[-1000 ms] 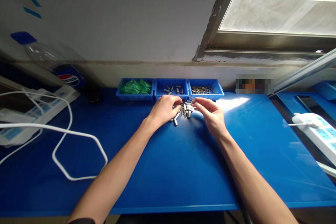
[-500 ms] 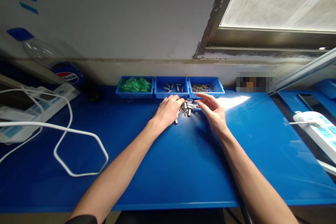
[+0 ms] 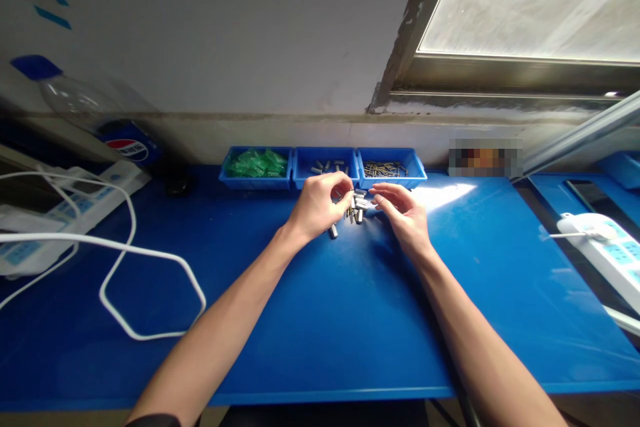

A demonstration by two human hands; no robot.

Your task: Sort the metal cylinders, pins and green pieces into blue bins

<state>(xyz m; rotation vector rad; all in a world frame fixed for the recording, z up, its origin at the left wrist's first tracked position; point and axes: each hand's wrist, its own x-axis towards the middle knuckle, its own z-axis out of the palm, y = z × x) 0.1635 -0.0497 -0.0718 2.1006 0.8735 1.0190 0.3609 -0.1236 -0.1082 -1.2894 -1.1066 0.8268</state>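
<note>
A small pile of silver metal sleeves (image 3: 359, 215) and thin brass-coloured screw-like pieces (image 3: 350, 213) lies on the blue table. My left hand (image 3: 321, 203) is just left of it, thumb and forefinger pinched over the pile's edge; whatever sits between the tips is too small to make out. To the right, my right hand (image 3: 404, 213) hovers by the pile with thumb and fingers curved and apart, nothing visibly held. One loose metal sleeve (image 3: 333, 231) rests below my left hand.
Three blue bins stand along the wall: one with green plastic pieces (image 3: 257, 163), a middle bin (image 3: 299, 181) with metal sleeves, and one with thin brass-coloured pieces (image 3: 385, 169). A bottle (image 3: 125, 141), white cable (image 3: 150, 251) and power strips (image 3: 607, 240) flank the workspace.
My left hand has lifted slightly off the pile, its thumb and forefinger now forming a visible pinch. My right hand's fingers have lowered and curled a little closer to the thumb.
</note>
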